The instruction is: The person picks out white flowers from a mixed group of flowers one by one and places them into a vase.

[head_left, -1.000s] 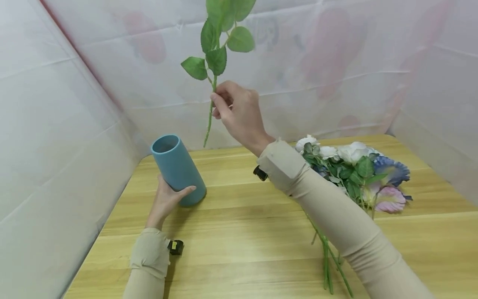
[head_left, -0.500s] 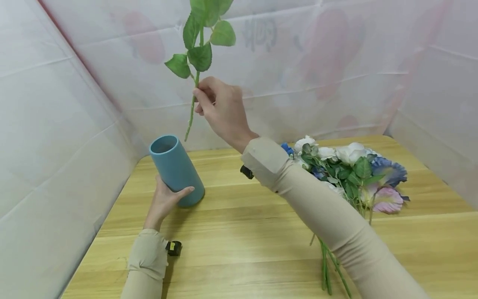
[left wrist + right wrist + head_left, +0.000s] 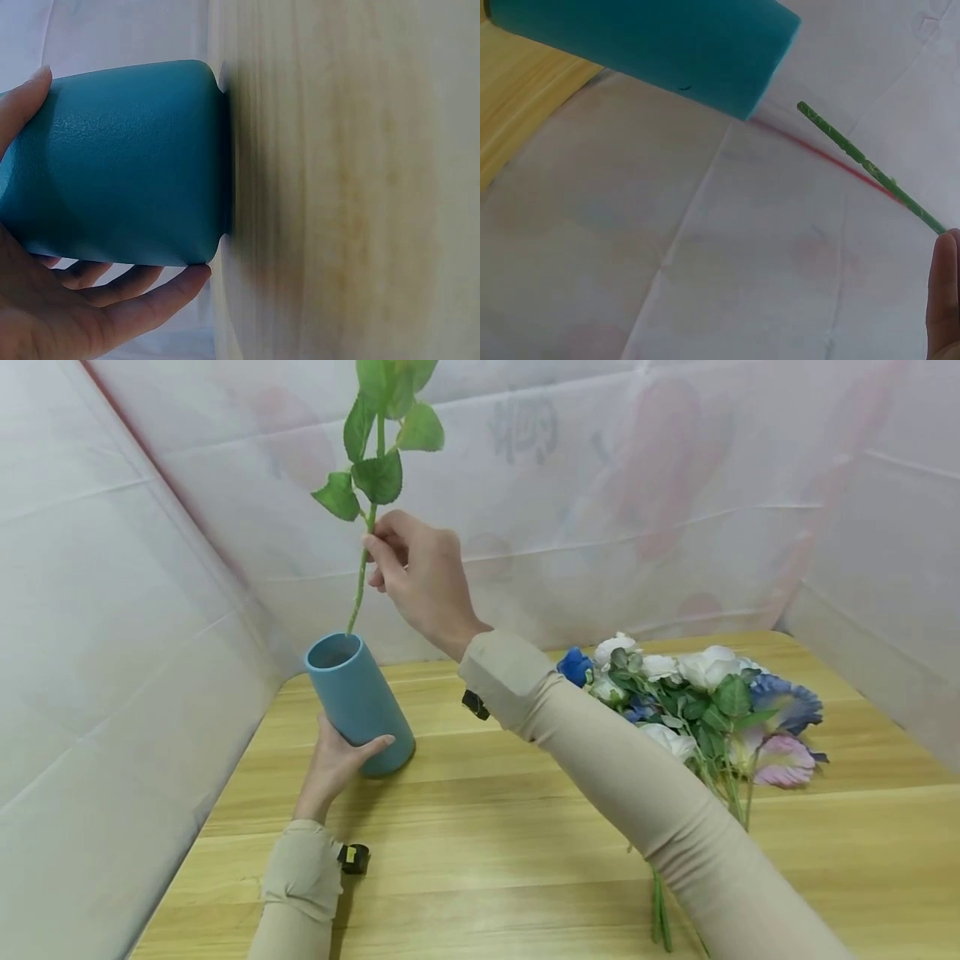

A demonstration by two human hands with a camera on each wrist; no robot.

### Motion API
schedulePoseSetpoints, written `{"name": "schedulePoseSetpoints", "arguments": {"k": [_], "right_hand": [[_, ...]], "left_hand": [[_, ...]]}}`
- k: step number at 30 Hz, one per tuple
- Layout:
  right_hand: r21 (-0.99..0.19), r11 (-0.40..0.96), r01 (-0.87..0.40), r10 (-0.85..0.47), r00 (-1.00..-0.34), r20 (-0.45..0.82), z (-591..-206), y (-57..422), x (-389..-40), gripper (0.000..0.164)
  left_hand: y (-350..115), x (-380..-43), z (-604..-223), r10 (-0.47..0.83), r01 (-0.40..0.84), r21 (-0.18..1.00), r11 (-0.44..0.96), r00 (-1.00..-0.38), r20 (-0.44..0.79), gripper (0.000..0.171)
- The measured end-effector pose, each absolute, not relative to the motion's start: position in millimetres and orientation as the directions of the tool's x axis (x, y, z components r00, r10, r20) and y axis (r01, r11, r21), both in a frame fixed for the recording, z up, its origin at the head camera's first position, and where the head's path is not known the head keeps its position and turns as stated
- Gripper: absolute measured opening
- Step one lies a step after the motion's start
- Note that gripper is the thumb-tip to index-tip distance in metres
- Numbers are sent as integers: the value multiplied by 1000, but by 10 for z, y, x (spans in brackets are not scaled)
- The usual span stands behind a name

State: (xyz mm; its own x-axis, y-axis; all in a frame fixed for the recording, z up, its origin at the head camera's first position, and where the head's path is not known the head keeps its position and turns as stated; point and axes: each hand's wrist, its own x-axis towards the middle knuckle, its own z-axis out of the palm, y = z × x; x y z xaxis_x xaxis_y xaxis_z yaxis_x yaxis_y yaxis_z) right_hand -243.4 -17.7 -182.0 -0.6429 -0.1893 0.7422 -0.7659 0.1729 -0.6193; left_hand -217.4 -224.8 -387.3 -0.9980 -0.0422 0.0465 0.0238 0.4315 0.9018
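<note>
A blue vase (image 3: 358,710) stands on the wooden table, its round mouth facing up. My left hand (image 3: 330,768) holds it low on the side, thumb across the front; the left wrist view shows the fingers (image 3: 161,300) curved along the vase wall (image 3: 127,165). Between thumb and fingertips my right hand (image 3: 427,577) pinches a green leafy stem (image 3: 362,577) held upright. Its leaves (image 3: 378,477) run out of the top of the head view, so the upper end is hidden. In the right wrist view, the stem's bare tip (image 3: 810,112) is just beyond the vase rim (image 3: 776,67), apart from it.
A bunch of flowers (image 3: 705,693), white, blue and pink, lies on the right of the wooden table (image 3: 480,835), partly behind my right forearm. Their stems (image 3: 660,910) point toward the near edge. Pale cloth walls (image 3: 555,510) enclose the table's back and sides.
My right hand has moved left with the leafy stem, bringing its lower tip from right of the vase to the rim. The left hand and vase have stayed in place.
</note>
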Motion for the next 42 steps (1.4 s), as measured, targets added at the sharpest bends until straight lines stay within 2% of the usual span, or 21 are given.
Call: {"name": "schedulePoseSetpoints", "arguments": {"k": [6,14,19,26,34,42], "right_hand": [[-598,193,-778,-220,-628,746,-1929,-206,-2477,10],[-541,320,-777,-322,-627,710,-2001,-302,-2537,14],[-539,409,-736,-337,-671,661,-2077,-382,-2571,15],[-540,542,-644,-411,-764,497,-2248,-457,-2602,16],[-472,629,-618,-480,-786,389,-2385,-417,-2594,16],[-461,624,-631,-505,-776,377,-2390,-361,-2634,17]], "left_hand": [[-2218,-2175,-3874,-43,30,902,431,-998,53,113],[-2212,-2166,-3882,-49,29,900,436,-997,56,111],[-2201,-2174,-3875,-46,45,899,436,-996,72,109],[-2146,-2218,-3869,-34,41,898,438,-998,61,110],[-2099,-2242,-3872,-16,40,904,425,-999,51,109],[-2205,-2170,-3835,-50,19,899,438,-998,46,109]]}}
